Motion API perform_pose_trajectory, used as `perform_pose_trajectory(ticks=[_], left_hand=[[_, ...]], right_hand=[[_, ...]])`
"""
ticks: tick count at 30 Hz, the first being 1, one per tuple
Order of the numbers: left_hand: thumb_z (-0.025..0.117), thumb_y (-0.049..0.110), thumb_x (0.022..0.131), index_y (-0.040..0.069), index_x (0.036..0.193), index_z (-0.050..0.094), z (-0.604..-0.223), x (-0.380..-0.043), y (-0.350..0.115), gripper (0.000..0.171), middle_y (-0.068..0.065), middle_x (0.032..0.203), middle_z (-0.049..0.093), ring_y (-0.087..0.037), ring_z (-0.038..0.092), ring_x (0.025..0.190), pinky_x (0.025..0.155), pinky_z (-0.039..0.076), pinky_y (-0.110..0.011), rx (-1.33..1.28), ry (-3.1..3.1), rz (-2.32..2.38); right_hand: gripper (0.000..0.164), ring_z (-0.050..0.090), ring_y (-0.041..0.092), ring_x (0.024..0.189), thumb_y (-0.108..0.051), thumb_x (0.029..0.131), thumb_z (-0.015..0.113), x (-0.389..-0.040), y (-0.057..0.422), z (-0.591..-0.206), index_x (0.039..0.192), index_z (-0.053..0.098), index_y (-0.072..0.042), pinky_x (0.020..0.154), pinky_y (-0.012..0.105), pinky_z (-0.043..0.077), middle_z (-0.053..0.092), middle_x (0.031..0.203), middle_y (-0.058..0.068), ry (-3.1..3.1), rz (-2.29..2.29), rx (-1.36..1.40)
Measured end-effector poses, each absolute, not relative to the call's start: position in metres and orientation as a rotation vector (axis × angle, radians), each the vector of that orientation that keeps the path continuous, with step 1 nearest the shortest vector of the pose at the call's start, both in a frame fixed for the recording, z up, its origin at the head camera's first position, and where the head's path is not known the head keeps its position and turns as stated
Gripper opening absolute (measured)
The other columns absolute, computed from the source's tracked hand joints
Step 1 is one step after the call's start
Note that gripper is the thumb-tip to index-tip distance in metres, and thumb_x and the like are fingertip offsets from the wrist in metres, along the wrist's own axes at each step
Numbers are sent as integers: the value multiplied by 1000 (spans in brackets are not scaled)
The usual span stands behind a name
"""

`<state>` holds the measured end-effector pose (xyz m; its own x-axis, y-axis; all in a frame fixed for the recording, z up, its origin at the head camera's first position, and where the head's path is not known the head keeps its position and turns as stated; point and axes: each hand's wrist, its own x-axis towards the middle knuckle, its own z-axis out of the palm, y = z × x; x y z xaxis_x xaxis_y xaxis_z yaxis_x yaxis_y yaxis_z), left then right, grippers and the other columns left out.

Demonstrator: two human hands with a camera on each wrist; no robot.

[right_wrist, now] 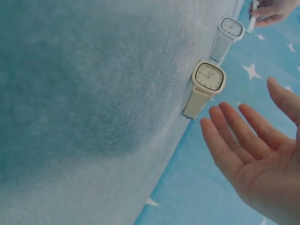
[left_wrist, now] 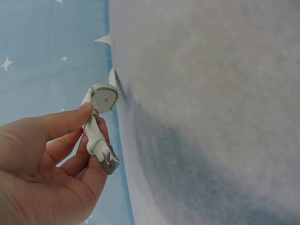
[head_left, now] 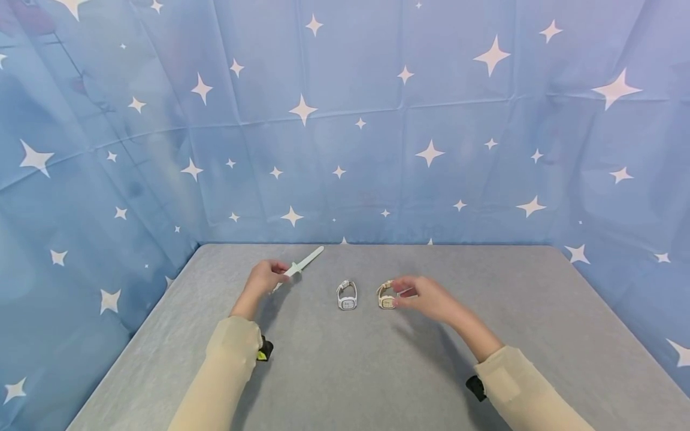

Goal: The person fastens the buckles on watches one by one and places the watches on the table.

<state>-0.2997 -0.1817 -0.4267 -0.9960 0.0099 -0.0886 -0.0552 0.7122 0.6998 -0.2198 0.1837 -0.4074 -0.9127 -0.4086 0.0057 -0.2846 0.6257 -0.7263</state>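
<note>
A pale green wristwatch (left_wrist: 104, 99) with its strap unfastened is pinched between the thumb and fingers of my left hand (head_left: 264, 277). Its case back and metal buckle (left_wrist: 110, 161) face the left wrist camera. My right hand (head_left: 426, 296) is beside a cream wristwatch (right_wrist: 208, 77), with its fingers spread and nothing held. In the head view the fingertips overlap that watch's right edge; the right wrist view shows a gap. A white wristwatch (head_left: 347, 299) stands on the table between the hands, its strap closed in a loop.
The grey table (head_left: 345, 371) reaches back to a blue curtain (head_left: 366, 149) printed with white stars, which also hangs along both sides. Dark devices (head_left: 264, 349) are strapped near both sleeve cuffs.
</note>
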Motion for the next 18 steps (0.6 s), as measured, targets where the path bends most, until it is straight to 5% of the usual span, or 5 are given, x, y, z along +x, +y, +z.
perform_pose_trajectory(ticks=[18], left_hand=[[67, 8, 94, 1, 116, 69, -395, -294, -173, 23, -17, 110, 69, -25, 62, 96, 76, 48, -29, 70, 2804, 1314]], right_hand=[[42, 65, 40, 113, -16, 93, 69, -214, 183, -404, 127, 61, 8, 94, 49, 54, 64, 127, 28, 2675, -1178, -579]])
